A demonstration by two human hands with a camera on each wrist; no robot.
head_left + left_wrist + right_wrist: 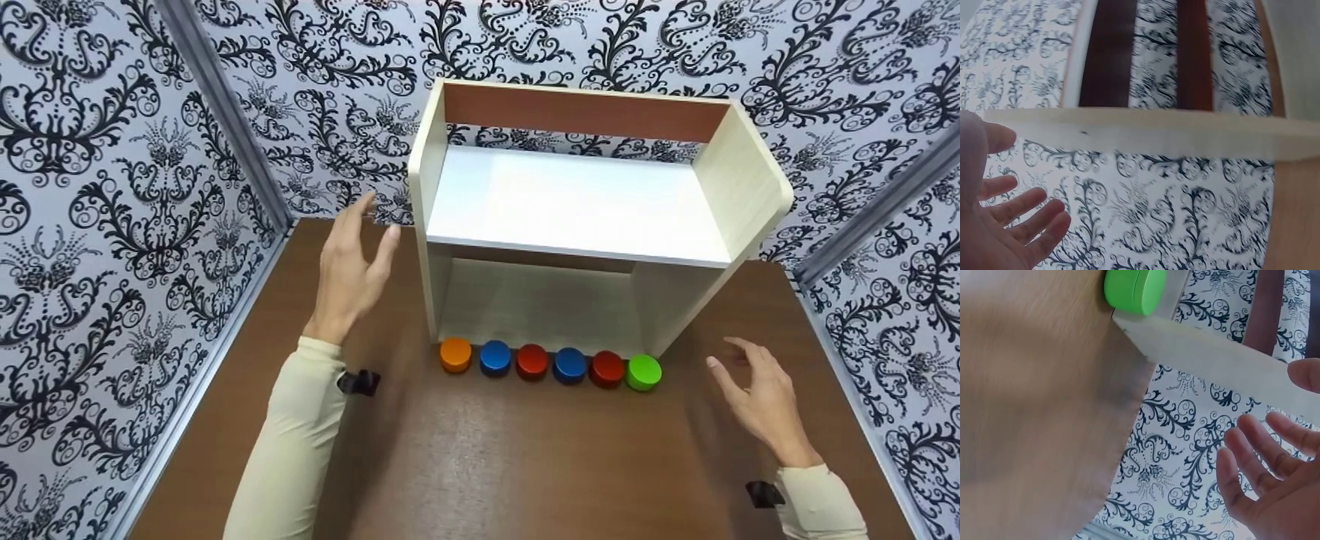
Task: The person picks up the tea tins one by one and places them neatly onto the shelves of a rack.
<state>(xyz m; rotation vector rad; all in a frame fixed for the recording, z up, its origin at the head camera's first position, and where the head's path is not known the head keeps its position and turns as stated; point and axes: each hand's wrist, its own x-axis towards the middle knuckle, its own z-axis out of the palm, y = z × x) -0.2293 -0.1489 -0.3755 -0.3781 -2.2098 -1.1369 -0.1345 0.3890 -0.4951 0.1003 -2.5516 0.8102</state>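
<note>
- While the head view looks down on the surface point(480, 465), the shelf unit point(570, 199) is standing there; I take it as centre of the clock.
- At its six o'clock, along the front, is one row from left to right: orange container point(455, 355), blue container point(495, 358), red container point(532, 362), second blue container point(568, 366), second red container point(607, 370), green container point(644, 373).
- Left hand point(349, 274) is near nine o'clock, thumb and fingers apart; right hand point(763, 401), between four and five, has them apart also.
- Left wrist view: the hand is at eight o'clock, fingers extended; a side board point(1168, 132) crosses toward three, before the patterned wall point(1134, 214).
- Right wrist view: the hand is at four o'clock, fingers loosely bent; the green container is at twelve, beside the unit's corner.
</note>
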